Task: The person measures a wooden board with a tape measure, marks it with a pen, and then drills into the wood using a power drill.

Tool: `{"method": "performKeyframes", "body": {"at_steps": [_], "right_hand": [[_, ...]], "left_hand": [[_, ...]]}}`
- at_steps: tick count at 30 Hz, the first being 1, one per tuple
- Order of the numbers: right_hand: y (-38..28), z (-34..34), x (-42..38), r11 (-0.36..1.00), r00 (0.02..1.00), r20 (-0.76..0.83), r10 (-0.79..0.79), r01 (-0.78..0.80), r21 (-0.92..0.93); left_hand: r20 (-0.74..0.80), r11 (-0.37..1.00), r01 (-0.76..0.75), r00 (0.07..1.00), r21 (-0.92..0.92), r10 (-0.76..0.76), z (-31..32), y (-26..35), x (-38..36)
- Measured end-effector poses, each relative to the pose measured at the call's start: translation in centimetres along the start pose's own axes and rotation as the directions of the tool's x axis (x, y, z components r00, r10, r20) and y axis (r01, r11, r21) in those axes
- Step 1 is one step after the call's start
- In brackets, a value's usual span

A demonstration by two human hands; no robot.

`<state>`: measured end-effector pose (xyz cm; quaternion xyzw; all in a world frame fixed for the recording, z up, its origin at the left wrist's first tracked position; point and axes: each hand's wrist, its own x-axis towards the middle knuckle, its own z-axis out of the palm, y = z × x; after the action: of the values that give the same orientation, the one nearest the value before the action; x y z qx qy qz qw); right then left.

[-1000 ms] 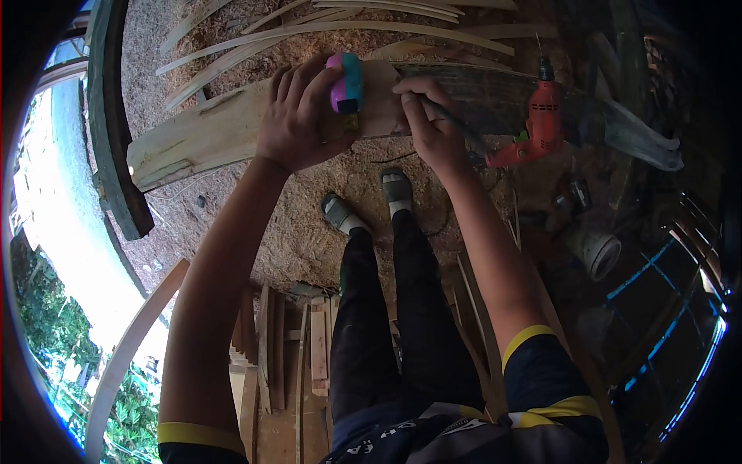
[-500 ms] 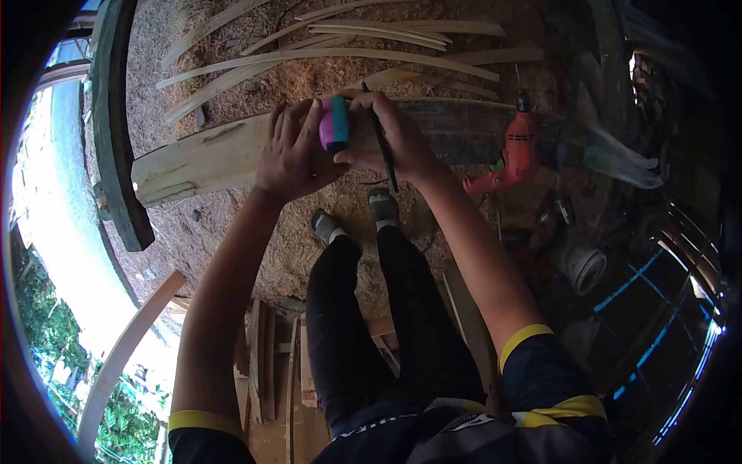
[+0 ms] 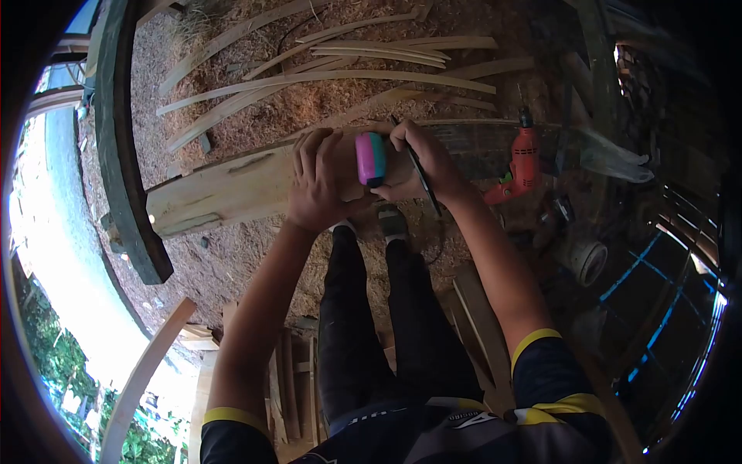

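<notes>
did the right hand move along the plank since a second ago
Yes. The right hand slid left along the plank, away from the red drill, and now meets the left hand at the pink and teal tool.

I log, w/ ref. to the red drill (image 3: 525, 158): sawdust floor (image 3: 255, 255) left of it; thin wood strips (image 3: 348, 77) up-left; dark curved beam (image 3: 127, 155) far left, bright daylight and greenery beyond it; white pipe piece (image 3: 585, 259) below; blue-lit bars lower right.
</notes>
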<state>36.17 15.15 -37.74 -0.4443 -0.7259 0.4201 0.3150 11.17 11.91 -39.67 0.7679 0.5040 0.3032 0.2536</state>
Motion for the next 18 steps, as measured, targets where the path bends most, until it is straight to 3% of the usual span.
{"method": "performKeyframes", "body": {"at_steps": [4,7,9,12,15,18], "right_hand": [[-1.0,0.1,0.0,0.999,0.999,0.018,0.043,-0.043,-0.011],[-0.2,0.3,0.0,0.998,0.999,-0.01,0.038,-0.038,0.043],[-1.0,-0.3,0.0,0.992,0.99,0.063,0.128,-0.128,0.005],[-0.4,0.2,-0.5,0.997,0.997,-0.058,0.058,-0.056,0.046],[-1.0,-0.3,-1.8,0.992,0.989,-0.093,0.118,-0.123,-0.041],[-0.1,0.0,-2.8,0.99,0.986,-0.086,0.143,-0.141,0.029]], "left_hand": [[0.004,0.992,0.033,0.999,0.12,-0.034,-0.3,1.0,-0.7],[0.014,0.994,0.075,0.997,0.074,-0.077,0.0,1.6,-1.0],[-0.021,0.994,0.109,0.994,0.015,-0.109,0.1,2.0,-1.2],[-0.043,0.986,0.167,0.985,0.014,-0.167,0.4,2.7,-1.6],[-0.036,0.976,0.213,0.977,0.042,-0.211,0.5,3.5,-1.3],[-0.008,0.966,0.243,0.97,0.085,-0.243,0.5,4.5,-1.5]]}}
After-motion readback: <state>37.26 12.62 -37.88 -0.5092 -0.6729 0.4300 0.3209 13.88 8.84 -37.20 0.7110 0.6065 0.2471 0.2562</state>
